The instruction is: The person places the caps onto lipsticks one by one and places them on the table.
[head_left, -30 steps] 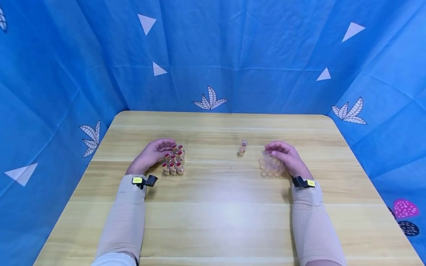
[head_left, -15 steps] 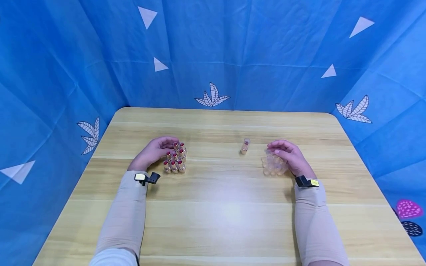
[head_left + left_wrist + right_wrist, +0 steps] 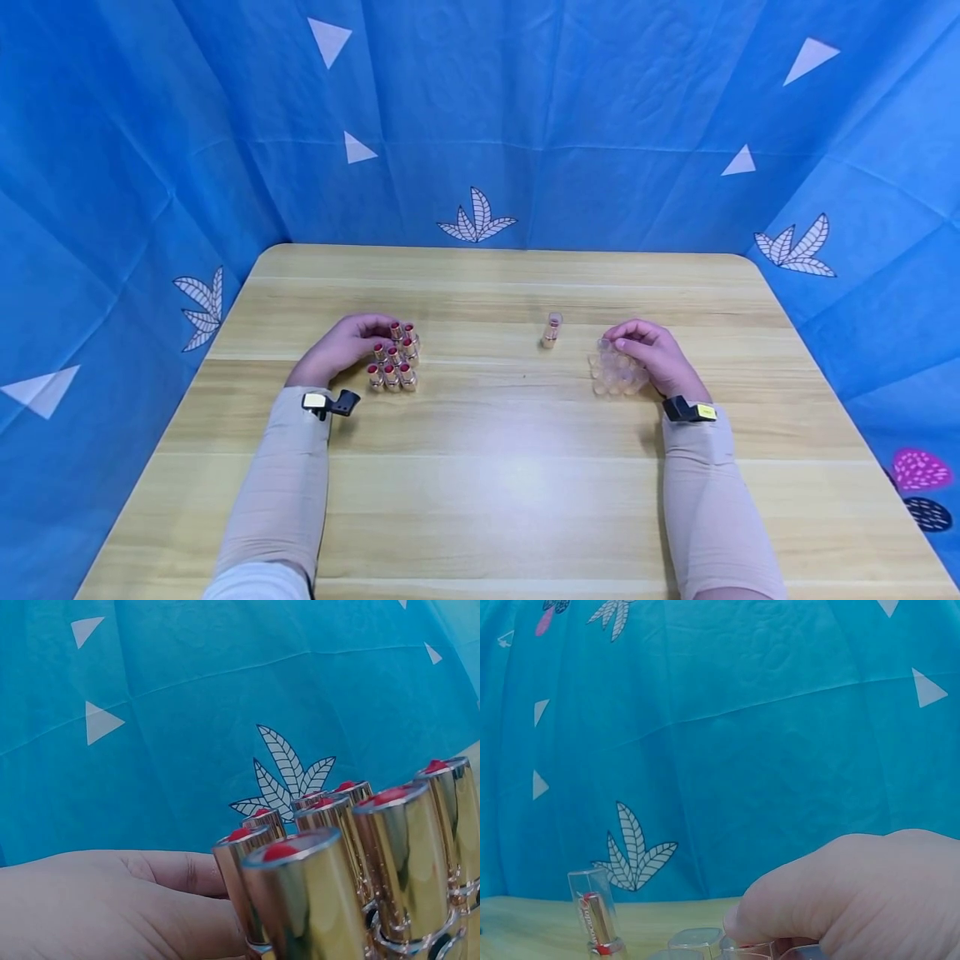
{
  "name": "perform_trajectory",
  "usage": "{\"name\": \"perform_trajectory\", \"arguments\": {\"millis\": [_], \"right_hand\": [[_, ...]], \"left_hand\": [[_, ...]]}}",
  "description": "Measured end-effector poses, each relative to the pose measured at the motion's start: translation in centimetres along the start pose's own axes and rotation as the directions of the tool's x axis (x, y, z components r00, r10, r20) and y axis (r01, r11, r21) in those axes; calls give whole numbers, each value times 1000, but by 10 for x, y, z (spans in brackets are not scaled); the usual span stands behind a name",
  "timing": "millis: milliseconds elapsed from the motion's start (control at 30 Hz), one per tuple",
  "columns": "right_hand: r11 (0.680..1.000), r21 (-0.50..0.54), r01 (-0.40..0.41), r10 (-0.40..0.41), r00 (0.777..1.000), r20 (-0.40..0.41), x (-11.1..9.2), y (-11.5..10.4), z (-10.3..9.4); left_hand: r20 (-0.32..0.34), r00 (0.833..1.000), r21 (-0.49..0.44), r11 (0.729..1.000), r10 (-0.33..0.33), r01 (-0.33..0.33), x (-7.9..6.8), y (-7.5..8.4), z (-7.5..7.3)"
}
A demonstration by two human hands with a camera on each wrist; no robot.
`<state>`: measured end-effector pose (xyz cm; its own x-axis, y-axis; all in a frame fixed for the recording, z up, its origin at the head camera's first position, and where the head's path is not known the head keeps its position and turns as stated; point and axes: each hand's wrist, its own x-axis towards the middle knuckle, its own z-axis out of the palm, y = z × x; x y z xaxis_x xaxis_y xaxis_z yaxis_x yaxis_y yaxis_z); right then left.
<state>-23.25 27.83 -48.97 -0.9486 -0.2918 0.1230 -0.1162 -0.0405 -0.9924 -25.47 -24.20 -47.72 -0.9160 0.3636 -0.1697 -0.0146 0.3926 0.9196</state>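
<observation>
Several uncapped gold lipsticks [image 3: 390, 377] with red tips stand upright in a close cluster at the left. At the cluster's far left corner my left hand [image 3: 341, 346] pinches one lipstick [image 3: 241, 889]; the fingertips are hidden behind it in the left wrist view. My right hand [image 3: 651, 353] is over a group of clear caps [image 3: 617, 377] at the right, its thumb and fingers pinching a clear cap [image 3: 604, 345] at the group's far edge. Between the hands, farther back, stands one lipstick [image 3: 551, 334] with a clear cap over it.
The wood-grain table [image 3: 480, 500] reaches back to a blue curtain [image 3: 630, 125] with white triangles and leaf prints, which also hangs along both sides. Each wrist wears a small black camera.
The right hand's fingers have closed in on a cap at the back of its group. The left hand stays at the lipstick cluster. The head view has shifted slightly.
</observation>
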Motion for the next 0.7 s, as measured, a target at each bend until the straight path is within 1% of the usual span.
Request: {"name": "perform_trajectory", "arguments": {"millis": [100,233,467,700], "right_hand": [[1000,-20,11,-11,1000,7,1,0,-1],[999,-40,22,-21,1000,9,1,1,-1],[999,-35,22,-23,1000,-12,1,1,-1],[999,-48,12,-14,999,-42,0,4,-2]], "left_hand": [[-12,1000,16,1000,-3,3,4,-8,-1],[-32,999,53,999,9,-7,5,-9,0],[-62,998,67,998,22,-18,6,-11,-1],[-134,991,77,997,0,10,3,-18,-7]]}}
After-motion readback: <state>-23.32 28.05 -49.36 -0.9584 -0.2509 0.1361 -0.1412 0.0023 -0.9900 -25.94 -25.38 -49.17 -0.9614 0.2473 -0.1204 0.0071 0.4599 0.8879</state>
